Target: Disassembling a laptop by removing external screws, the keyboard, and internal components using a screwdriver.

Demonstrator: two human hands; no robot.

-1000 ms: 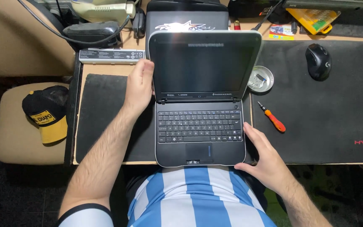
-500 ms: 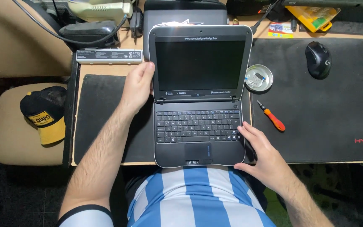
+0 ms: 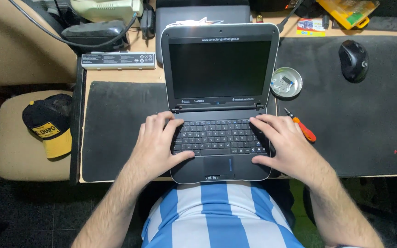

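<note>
The laptop screen (image 3: 219, 69) stands upright at centre, dark and rounded, with small white labels beneath. Far left lies a long grey battery (image 3: 118, 60) with a white label. A colourful card (image 3: 311, 27) lies far right.

The lid (image 3: 220, 64) now stands fully open. The left hand (image 3: 158, 142) has left the screen edge and the right hand (image 3: 285, 143) the laptop's corner. Both now rest flat on the keyboard (image 3: 219, 137).

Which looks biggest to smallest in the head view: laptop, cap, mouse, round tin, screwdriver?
1. laptop
2. cap, though it sits lower, on a chair, so farther from the camera
3. mouse and round tin: look about alike, not ranked
4. screwdriver
</note>
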